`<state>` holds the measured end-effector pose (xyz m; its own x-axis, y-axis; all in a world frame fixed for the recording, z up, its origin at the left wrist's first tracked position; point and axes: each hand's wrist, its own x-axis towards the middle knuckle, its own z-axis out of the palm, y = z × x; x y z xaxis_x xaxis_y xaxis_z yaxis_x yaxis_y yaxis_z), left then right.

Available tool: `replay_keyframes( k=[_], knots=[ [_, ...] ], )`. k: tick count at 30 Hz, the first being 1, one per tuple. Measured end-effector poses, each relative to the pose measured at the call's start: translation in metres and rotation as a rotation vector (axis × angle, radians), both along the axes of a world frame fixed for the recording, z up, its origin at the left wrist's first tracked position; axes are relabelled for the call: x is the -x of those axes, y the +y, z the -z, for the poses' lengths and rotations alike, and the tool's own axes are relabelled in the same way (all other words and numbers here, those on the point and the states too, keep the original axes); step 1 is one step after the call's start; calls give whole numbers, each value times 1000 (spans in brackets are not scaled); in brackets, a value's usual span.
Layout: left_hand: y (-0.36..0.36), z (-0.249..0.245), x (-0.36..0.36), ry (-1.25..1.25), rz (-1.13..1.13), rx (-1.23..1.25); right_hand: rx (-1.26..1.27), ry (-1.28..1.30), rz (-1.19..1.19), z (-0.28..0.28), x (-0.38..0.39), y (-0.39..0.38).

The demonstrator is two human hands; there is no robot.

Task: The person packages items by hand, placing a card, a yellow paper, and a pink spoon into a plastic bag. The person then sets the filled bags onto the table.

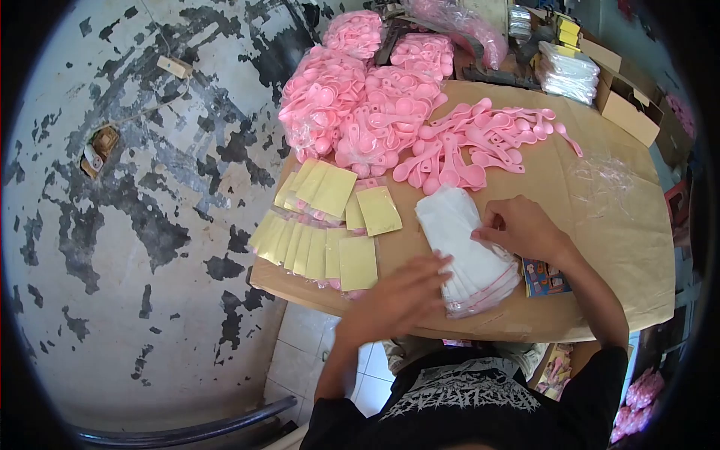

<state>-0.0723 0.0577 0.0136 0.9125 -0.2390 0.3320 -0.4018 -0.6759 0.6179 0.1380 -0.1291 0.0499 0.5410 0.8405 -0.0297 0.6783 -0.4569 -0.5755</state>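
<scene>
A stack of white translucent plastic bags (pixel 461 240) lies fanned on the table in front of me, with red lines near its lower end. My right hand (pixel 521 225) is at the stack's right side, thumb and fingertips pinched at the edge of a bag. My left hand (pixel 405 296), slightly blurred, reaches over the stack's left edge with its fingers stretched out and nothing visible in them. Colourful printed cards (pixel 544 276) lie partly under my right forearm. Beyond the stack is a loose pile of pink plastic spoons (pixel 472 142).
Rows of packets with yellow cards (pixel 358 262) lie on the left of the cardboard-covered table (pixel 622 262). Large bags of pink spoons (pixel 322 97) stand at the back left. Clear wrapping (pixel 604 180) lies on the right, near an open cardboard box (pixel 628 109).
</scene>
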Motion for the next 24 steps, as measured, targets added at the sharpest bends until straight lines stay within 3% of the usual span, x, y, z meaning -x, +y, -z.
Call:
replay_keyframes(
  k=[3, 9, 16, 19, 22, 24],
  knots=[
    [-30, 17, -3, -76, -99, -65, -67, 52, -28, 3, 0, -2],
    [-31, 29, -7, -78, -117, -54, 45, -90, -61, -5, -4, -11],
    [-30, 27, -5, -88, -155, -123, -434, 141, 79, -10, -9, -34],
    [-50, 9, -6, -146, -176, 253, -482, 138, -1, -29, 18, -42],
    [-94, -5, -15, 130, -88, 1046, -319, 183, -151, -53, 52, -48],
    [-105, 5, -21, 172, -90, 1038, -326, 150, -111, -60, 51, -56]
  ],
)
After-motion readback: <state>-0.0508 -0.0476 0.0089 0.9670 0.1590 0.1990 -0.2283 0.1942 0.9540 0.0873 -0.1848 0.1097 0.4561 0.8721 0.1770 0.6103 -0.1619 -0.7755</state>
